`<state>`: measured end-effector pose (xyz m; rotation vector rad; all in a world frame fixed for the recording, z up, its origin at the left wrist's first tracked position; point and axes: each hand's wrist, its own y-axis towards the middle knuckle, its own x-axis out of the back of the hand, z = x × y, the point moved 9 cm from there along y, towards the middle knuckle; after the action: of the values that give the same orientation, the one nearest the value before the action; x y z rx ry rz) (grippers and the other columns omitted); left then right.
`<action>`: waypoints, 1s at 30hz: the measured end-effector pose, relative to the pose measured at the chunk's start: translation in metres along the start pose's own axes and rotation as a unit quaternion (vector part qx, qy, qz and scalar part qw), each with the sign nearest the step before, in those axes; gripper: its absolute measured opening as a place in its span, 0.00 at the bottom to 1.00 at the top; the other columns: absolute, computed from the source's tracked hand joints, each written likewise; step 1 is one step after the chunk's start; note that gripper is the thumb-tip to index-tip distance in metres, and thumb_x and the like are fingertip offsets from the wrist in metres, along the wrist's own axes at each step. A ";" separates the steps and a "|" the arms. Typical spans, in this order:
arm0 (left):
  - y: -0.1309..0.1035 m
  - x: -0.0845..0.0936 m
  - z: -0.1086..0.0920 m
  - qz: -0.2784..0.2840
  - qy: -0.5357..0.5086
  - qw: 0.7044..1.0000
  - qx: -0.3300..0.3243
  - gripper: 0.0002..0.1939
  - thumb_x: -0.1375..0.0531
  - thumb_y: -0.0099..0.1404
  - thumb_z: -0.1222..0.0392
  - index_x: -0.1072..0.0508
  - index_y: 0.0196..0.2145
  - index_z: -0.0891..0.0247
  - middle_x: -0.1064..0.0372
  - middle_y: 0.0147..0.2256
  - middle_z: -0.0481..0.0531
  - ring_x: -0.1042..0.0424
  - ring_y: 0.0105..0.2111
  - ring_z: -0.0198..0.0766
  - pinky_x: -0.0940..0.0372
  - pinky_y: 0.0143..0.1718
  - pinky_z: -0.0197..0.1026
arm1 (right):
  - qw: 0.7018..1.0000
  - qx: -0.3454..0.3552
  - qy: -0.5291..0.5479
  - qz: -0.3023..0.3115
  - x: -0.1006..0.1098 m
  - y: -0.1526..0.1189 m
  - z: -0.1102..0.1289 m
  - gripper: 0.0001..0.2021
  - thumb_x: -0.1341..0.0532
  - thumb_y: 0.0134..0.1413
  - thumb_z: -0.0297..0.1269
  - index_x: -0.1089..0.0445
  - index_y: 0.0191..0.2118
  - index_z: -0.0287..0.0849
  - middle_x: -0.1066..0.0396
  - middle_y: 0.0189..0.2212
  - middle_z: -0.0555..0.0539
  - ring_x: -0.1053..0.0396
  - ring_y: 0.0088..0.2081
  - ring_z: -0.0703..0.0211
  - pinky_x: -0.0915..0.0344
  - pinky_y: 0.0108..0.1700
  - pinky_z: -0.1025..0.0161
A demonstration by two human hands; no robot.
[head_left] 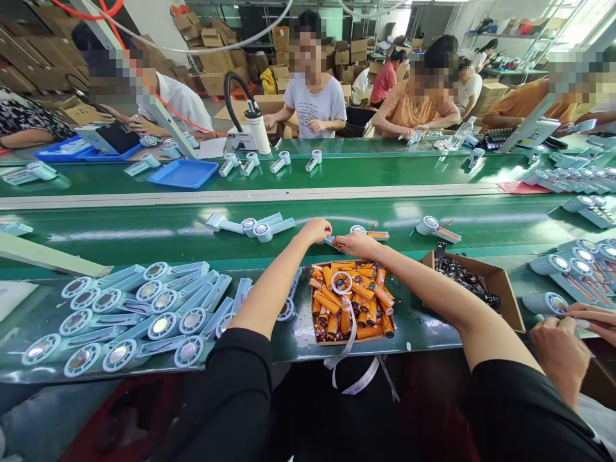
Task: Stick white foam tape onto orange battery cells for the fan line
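Half-hidden blue part (329, 240) in right hand (355, 244)

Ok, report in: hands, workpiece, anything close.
Left hand and right hand close together over green surface. Pale-blue piece between them, mostly hidden. Another pale-blue unit just beyond right hand.

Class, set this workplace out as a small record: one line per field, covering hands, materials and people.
Left hand: over the belt, fingertips together; exact grip unclear
Right hand: beside it, at a blue unit
Orange cells: heaped between the forearms, white ring on top
Black parts: in a box, right of the cells
Other units: many at left
People: several opposite
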<state>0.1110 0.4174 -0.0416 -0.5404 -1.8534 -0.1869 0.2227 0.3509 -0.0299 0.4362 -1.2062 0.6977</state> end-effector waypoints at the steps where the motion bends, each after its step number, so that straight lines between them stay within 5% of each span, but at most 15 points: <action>1: 0.002 -0.001 -0.001 -0.003 -0.003 1.000 0.001 0.13 0.36 0.72 0.51 0.19 0.42 0.64 0.20 0.44 0.55 0.22 0.47 0.43 0.30 0.55 0.52 | 1.000 -0.011 -0.008 -0.002 0.000 0.000 -0.003 0.17 0.39 0.67 0.36 0.27 0.59 0.47 0.17 0.46 0.45 0.22 0.44 0.53 0.37 0.45 0.64; 7: 0.007 -0.004 -0.006 -0.012 -0.015 1.000 0.010 0.08 0.36 0.68 0.58 0.17 0.40 0.62 0.18 0.42 0.55 0.22 0.46 0.45 0.31 0.53 0.47 | 0.995 -0.082 -0.053 0.002 -0.001 0.004 -0.020 0.22 0.40 0.68 0.39 0.32 0.65 0.43 0.17 0.44 0.41 0.21 0.44 0.48 0.35 0.45 0.61; 15: 0.012 -0.011 -0.012 -0.015 -0.019 0.999 0.030 0.15 0.38 0.74 0.49 0.23 0.48 0.64 0.23 0.49 0.56 0.24 0.49 0.43 0.28 0.54 0.53 | 0.987 -0.115 -0.089 0.072 -0.012 0.021 -0.014 0.19 0.35 0.64 0.44 0.24 0.57 0.44 0.18 0.45 0.34 0.20 0.47 0.39 0.30 0.48 0.53; 20: 0.004 0.006 -0.020 -0.045 -0.015 0.998 0.032 0.16 0.36 0.72 0.49 0.21 0.49 0.61 0.21 0.50 0.56 0.23 0.50 0.43 0.30 0.55 0.46 | 0.989 -0.103 -0.070 0.078 0.018 0.019 -0.001 0.17 0.30 0.58 0.45 0.19 0.51 0.44 0.17 0.43 0.37 0.19 0.44 0.41 0.26 0.49 0.52; 23: -0.021 0.039 0.008 -0.106 0.004 0.993 0.056 0.26 0.36 0.70 0.45 0.26 0.61 0.59 0.28 0.62 0.59 0.32 0.63 0.49 0.39 0.65 0.45 | 0.996 -0.081 -0.032 0.021 0.051 -0.023 0.000 0.18 0.37 0.67 0.43 0.23 0.59 0.47 0.19 0.53 0.40 0.20 0.50 0.47 0.27 0.54 0.53; 26: -0.061 0.067 0.069 -0.143 0.037 0.978 0.145 0.44 0.33 0.63 0.38 0.36 0.69 0.64 0.41 0.70 0.70 0.48 0.71 0.68 0.54 0.71 0.67 | 0.969 -0.092 0.126 -0.193 0.083 -0.100 -0.013 0.18 0.43 0.71 0.46 0.23 0.56 0.45 0.19 0.52 0.43 0.19 0.48 0.52 0.25 0.55 0.54; 28: -0.085 0.070 0.111 -0.109 0.065 0.968 0.216 0.53 0.29 0.54 0.36 0.37 0.70 0.64 0.43 0.69 0.75 0.51 0.69 0.80 0.56 0.66 0.79 | 0.911 -0.115 0.223 -0.326 0.078 -0.159 -0.023 0.17 0.40 0.69 0.49 0.21 0.50 0.44 0.17 0.45 0.44 0.19 0.45 0.53 0.24 0.51 0.54; 30: -0.101 0.065 0.137 -0.061 0.088 0.963 0.247 0.52 0.29 0.53 0.36 0.36 0.70 0.58 0.41 0.68 0.72 0.48 0.67 0.81 0.48 0.63 0.79 | 0.864 -0.142 0.285 -0.389 0.048 -0.204 -0.026 0.15 0.37 0.67 0.50 0.20 0.45 0.44 0.16 0.41 0.44 0.18 0.40 0.53 0.22 0.46 0.55</action>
<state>-0.0679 0.3991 -0.0154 -0.0596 -1.6774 0.1435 0.3914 0.2337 0.0187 0.3861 -0.4697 -0.0718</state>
